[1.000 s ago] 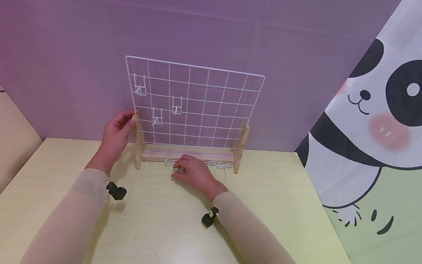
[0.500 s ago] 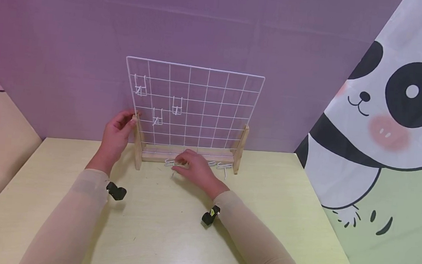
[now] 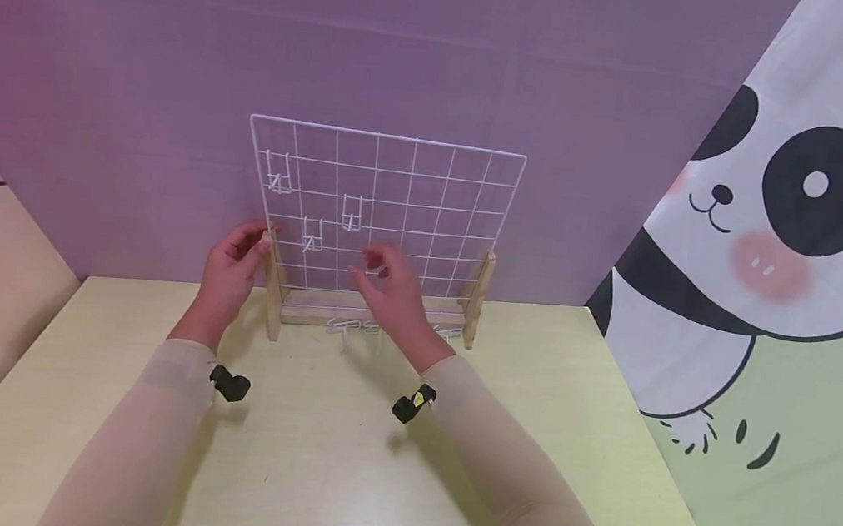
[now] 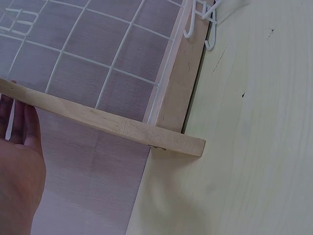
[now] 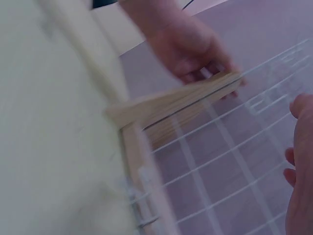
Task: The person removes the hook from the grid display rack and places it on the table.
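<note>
A white wire grid panel stands upright in a wooden stand. My left hand pinches the top of the stand's left wooden post, thumb in front and fingers behind. The left wrist view shows the same post from the side. In front of the grid's lower middle, my right hand is raised, thumb and fingers apart, with nothing visible between them. Three white wire hooks hang on the grid's left half: an upper-left hook, a middle hook and a lower hook.
Loose white hooks lie along the stand's front base, partly hidden by my right hand and wrist. The pale wooden table extends toward me. A purple backdrop rises behind the grid, with a panda print at right.
My right hand has lifted from the hooks at the base to in front of the grid, and its fingers have spread. The left hand stays on the post.
</note>
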`<state>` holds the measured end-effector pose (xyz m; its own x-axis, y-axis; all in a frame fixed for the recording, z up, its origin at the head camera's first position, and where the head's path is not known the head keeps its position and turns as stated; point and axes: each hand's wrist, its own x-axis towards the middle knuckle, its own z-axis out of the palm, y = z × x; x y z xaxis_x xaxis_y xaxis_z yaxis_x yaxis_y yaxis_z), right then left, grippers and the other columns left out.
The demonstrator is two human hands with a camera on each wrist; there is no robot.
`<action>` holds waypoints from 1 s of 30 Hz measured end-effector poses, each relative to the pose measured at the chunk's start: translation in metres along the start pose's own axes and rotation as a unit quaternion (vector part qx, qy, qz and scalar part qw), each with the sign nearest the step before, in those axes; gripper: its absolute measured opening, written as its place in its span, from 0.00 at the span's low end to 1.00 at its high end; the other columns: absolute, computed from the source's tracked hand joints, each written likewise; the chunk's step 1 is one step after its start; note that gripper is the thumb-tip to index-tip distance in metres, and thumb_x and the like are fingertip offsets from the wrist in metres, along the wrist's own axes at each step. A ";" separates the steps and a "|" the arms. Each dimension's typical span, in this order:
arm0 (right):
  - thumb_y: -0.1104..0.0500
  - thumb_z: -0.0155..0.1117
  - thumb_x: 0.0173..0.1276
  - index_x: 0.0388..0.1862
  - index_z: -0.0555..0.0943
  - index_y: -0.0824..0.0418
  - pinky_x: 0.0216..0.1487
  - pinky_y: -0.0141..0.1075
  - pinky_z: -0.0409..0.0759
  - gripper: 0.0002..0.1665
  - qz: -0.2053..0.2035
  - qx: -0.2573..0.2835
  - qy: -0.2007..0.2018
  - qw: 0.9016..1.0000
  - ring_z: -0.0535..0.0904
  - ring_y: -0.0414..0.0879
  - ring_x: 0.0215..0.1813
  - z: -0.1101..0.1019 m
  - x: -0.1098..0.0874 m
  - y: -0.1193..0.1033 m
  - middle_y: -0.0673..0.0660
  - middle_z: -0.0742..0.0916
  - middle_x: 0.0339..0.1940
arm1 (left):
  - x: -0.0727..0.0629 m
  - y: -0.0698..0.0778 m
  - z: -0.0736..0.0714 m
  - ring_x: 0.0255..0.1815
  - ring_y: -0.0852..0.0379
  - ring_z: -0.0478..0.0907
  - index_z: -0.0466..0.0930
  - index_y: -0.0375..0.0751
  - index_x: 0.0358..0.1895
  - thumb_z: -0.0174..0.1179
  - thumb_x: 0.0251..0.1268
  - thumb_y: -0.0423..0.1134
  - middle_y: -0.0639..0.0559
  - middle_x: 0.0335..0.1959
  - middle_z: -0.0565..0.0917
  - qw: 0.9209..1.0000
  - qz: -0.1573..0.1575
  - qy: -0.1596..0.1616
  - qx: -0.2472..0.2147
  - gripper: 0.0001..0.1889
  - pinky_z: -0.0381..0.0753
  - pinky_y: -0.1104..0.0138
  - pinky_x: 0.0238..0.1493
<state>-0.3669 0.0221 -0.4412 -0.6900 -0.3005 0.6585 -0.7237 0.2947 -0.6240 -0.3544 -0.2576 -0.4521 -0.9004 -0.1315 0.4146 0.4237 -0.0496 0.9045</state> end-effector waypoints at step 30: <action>0.68 0.74 0.77 0.53 0.86 0.69 0.52 0.50 0.86 0.10 -0.071 0.058 0.093 0.991 0.84 0.55 0.51 0.003 0.040 -0.029 0.62 0.87 0.49 | -0.001 0.001 0.000 0.64 0.63 0.77 0.75 0.30 0.77 0.58 0.89 0.38 0.53 0.66 0.84 0.999 -0.010 0.000 0.052 0.23 0.74 0.79 0.66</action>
<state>-0.3739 -0.0015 -0.3983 -0.5751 -0.1558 0.8031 -0.8173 0.1512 -0.5560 -0.3534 -0.2577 -0.4514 -0.9089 -0.1320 0.3957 0.3925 0.0505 0.9184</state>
